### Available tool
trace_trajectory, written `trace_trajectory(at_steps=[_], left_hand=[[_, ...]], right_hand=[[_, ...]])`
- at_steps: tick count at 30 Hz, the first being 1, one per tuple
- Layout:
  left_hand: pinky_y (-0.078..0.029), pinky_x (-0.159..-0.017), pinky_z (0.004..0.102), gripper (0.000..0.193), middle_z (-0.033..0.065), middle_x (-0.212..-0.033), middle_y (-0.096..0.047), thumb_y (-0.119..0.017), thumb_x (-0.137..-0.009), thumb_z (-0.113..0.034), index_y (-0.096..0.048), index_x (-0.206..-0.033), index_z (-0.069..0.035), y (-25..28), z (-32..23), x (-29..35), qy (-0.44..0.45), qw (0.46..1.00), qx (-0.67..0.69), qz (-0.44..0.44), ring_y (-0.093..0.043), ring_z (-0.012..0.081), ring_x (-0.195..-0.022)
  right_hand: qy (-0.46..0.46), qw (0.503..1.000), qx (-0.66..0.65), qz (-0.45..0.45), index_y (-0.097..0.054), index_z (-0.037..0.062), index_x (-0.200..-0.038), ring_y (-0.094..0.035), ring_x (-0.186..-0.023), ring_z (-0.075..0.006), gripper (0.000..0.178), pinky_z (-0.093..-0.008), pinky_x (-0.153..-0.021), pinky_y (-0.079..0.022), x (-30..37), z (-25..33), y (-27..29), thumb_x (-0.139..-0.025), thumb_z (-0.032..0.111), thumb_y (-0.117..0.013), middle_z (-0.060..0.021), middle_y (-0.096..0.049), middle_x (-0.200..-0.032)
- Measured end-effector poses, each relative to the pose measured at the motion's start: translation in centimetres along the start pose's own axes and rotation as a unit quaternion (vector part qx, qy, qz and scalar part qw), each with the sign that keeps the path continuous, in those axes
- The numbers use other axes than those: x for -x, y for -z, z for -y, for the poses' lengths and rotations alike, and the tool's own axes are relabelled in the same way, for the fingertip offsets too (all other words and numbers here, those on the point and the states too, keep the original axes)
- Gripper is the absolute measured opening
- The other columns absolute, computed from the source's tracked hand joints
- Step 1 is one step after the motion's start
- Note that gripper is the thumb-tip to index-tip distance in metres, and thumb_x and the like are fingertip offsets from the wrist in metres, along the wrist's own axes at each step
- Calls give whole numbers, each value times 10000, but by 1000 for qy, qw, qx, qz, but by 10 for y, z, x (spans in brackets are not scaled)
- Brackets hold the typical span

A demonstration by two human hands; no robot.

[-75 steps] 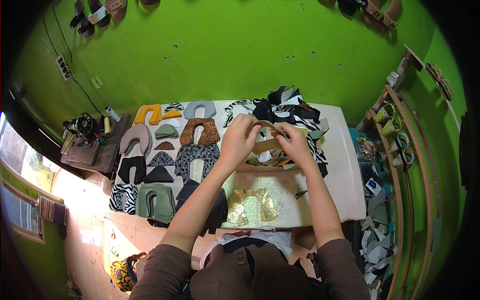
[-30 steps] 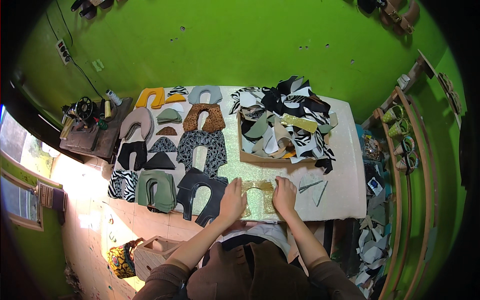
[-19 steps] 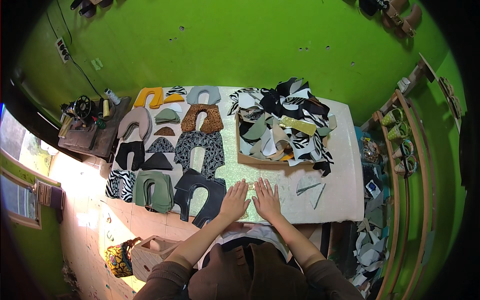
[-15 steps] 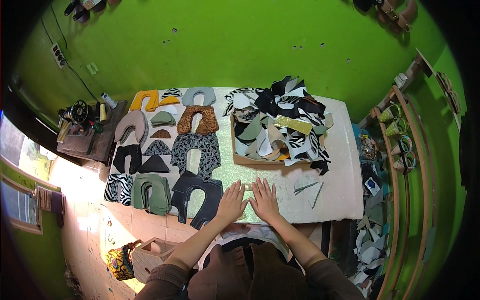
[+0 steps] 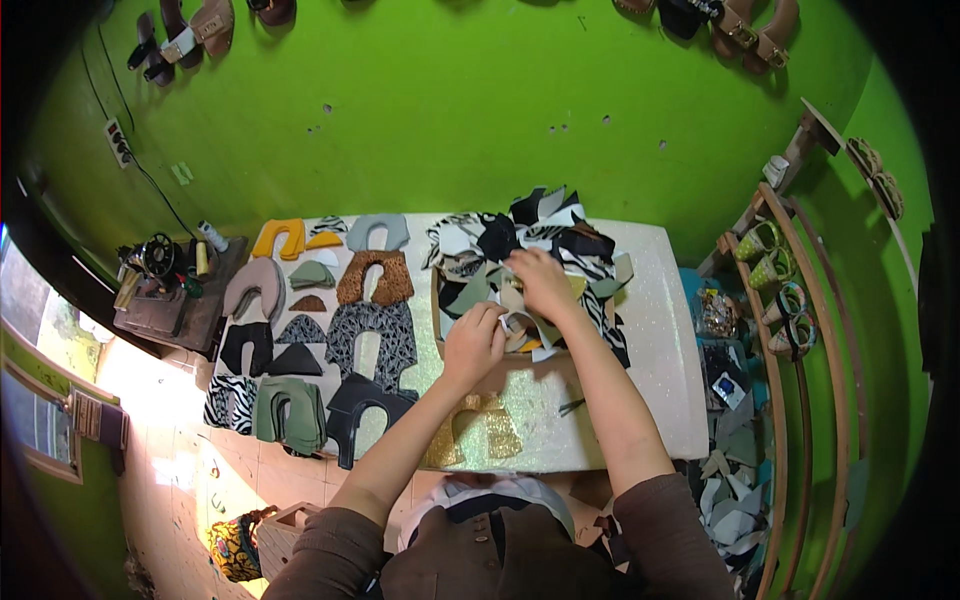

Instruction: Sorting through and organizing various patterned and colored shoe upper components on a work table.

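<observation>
A cardboard box [image 5: 468, 358] heaped with fabric and leather offcuts [image 5: 468, 290] stands on the table before me. Over its near left part, my left hand [image 5: 474, 345] is closed with bent fingers beside a pale scrap; what they pinch is too small to make out. Deeper in the heap, my right hand [image 5: 541, 284] curls its fingers among black, green and beige scraps, its fingertips partly hidden. On the near table edge, below my forearms, lies a glittery gold U-shaped piece [image 5: 502, 432], partly covered by my left forearm.
Arched cut pieces in several colours, such as grey patterned ones [image 5: 372, 335] and green ones [image 5: 290, 412], lie in rows on the left of the table [image 5: 655, 400]. A sewing machine [image 5: 160, 270] stands far left. A wooden rack with sandals [image 5: 765, 257] is at the right.
Both hands have left the near table edge and reached forward into the box of offcuts. The gold piece where they rested is now uncovered in part. The view has tilted up.
</observation>
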State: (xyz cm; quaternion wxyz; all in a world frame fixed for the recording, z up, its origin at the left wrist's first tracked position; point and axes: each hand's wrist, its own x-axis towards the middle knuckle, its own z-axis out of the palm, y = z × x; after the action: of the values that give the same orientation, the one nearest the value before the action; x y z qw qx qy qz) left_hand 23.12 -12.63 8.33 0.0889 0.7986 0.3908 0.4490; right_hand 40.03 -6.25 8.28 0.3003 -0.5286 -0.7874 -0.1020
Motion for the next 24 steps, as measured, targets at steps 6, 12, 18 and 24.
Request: trace_trajectory(at_steps=[6, 12, 18, 24], left_hand=[[-460, -661, 341, 157, 117, -898, -559, -506, -783, -67, -565, -925, -33, -2, 9, -16, 104, 995, 8, 8, -568, 281, -795], [-455, -689, 371, 151, 111, -901, -558, -500, -792, -103, -570, -919, -60, 0, 7, -28, 131, 991, 34, -6, -560, 296, -834], [-409, -823, 365, 265, 128, -954, -557, -647, -731, -159, -553, -942, -26, 16, -16, -61, 22, 995, 93, -40, -523, 305, -933], [-368, -881, 394, 370, 99, -1060, -542, -705, -665, -216, -570, -977, -68, 43, -28, -63, -58, 998, 24, -8, -489, 293, -1019]], right_hand=[[19, 980, 73, 185, -639, 105, -792, -490, -988, -251, 105, -372, -789, -425, -11, -15, -1, -694, 115, -604, -42, -580, -942], [91, 996, -5, 2, -621, 82, -716, -470, -1005, -249, 60, -367, -816, -405, -25, -22, 61, -658, 85, -607, -62, -543, -969], [157, 986, -30, 50, -583, 82, -823, -535, -871, -238, 146, -357, -794, -404, -36, 2, 107, -682, 76, -618, -40, -568, -843], [183, 977, -107, 29, -591, 74, -838, -555, -799, -234, 154, -338, -725, -421, -24, 27, 136, -686, 74, -617, -44, -567, -802]])
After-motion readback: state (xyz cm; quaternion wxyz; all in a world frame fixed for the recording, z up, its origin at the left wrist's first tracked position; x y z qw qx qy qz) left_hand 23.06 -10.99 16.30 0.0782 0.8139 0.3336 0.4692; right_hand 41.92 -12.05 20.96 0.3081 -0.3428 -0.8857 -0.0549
